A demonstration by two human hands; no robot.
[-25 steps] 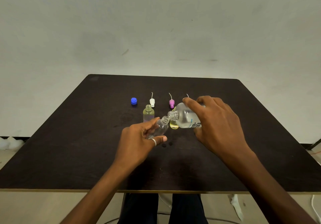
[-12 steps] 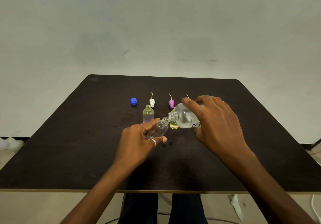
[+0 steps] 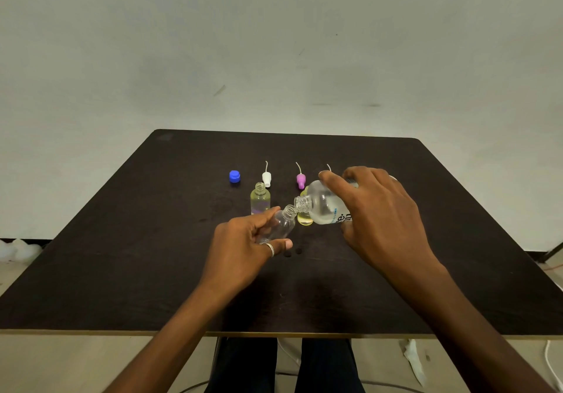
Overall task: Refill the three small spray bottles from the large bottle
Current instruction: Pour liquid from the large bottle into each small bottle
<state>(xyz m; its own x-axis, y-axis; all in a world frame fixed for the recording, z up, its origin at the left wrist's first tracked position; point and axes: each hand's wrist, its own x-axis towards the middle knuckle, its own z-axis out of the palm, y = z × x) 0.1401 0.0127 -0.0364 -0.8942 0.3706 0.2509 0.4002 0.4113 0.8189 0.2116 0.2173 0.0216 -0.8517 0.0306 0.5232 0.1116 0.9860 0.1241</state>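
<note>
Left hand grips a small clear spray bottle, tilted, open neck aimed up and right. Right hand wraps the large bottle from above, tipped nearly flat, its threaded mouth just touching or right beside the small bottle's neck; can't tell which. Hands close together, not touching. Yellow-filled small bottle stands between the hands, partly hidden behind the large bottle. Another open small bottle stands upright just beyond the left hand's fingertips. Farther out past the hands: blue cap, white spray top, pink spray top. All on dark table.
</note>
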